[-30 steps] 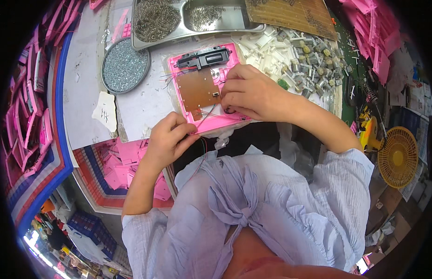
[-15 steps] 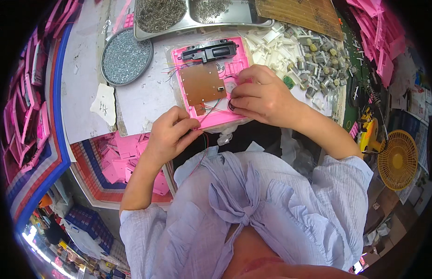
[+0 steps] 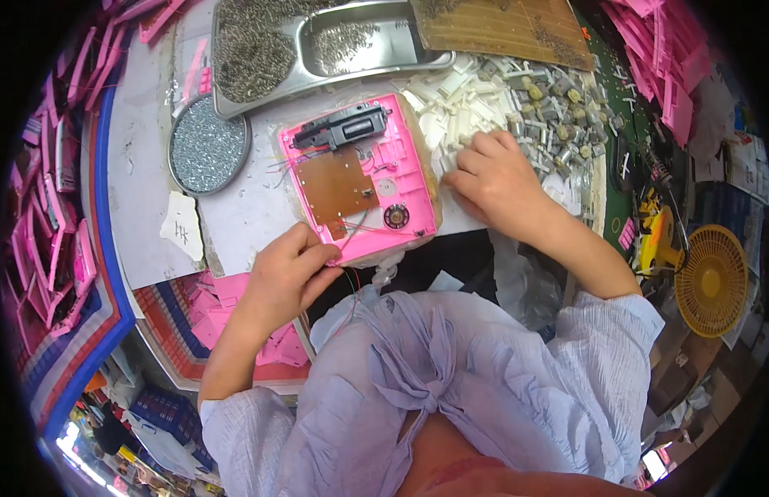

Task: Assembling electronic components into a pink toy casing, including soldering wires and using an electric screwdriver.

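Note:
A pink plastic housing (image 3: pixel 376 246) lies tilted on the bench, holding a brown circuit board (image 3: pixel 330 189), a black plastic mechanism (image 3: pixel 343 128) and a small round speaker (image 3: pixel 396 216). My left hand (image 3: pixel 289 277) is closed on its near left corner, thumb and fingers at the rim, thin wires running down beside them. To the right of the housing, my right hand (image 3: pixel 496 182) rests with curled fingers at the near edge of a heap of white plastic parts (image 3: pixel 463 103). Whatever its fingertips hold, if anything, is hidden.
A metal tray (image 3: pixel 318 79) of small metal parts stands at the back. A round dish (image 3: pixel 209 145) of screws sits left. Small grey motors (image 3: pixel 566 120) are heaped right. A yellow fan (image 3: pixel 711 280) stands at the right; pink parts (image 3: pixel 214 306) fill a bin below the bench.
My right hand has left the speaker area of the housing and moved right to the white parts. The round speaker now shows in the housing. My left hand keeps its corner hold.

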A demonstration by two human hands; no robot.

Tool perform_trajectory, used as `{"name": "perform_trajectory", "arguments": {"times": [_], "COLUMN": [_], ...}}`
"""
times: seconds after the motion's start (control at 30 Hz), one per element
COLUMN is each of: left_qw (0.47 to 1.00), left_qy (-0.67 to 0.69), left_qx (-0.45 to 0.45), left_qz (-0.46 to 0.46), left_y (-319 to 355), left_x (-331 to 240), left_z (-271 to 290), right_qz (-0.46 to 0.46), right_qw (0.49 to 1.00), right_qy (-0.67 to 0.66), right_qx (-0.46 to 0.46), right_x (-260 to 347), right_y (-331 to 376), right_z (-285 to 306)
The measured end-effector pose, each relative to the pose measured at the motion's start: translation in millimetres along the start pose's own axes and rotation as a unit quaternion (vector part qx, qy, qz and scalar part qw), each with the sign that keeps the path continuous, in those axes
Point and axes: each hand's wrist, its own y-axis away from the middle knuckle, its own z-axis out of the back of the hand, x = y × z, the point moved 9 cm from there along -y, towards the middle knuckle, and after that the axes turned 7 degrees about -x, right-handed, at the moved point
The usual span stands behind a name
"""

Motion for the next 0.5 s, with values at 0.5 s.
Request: {"name": "perform_trajectory", "arguments": {"times": [0.5], "left_qw": [0.939], "left_qy": [-0.319], "left_qx": [0.046], "left_qz": [0.117], "left_y": [-283.3], "left_x": [48.1], "left_z": [26.6], "right_qz": [-0.174], "right_qw": [0.957], "right_qy": [-0.208], "right_qx": [-0.104], "right_x": [-16.5], "right_y": [8.1], "right_z": [61.3]}}
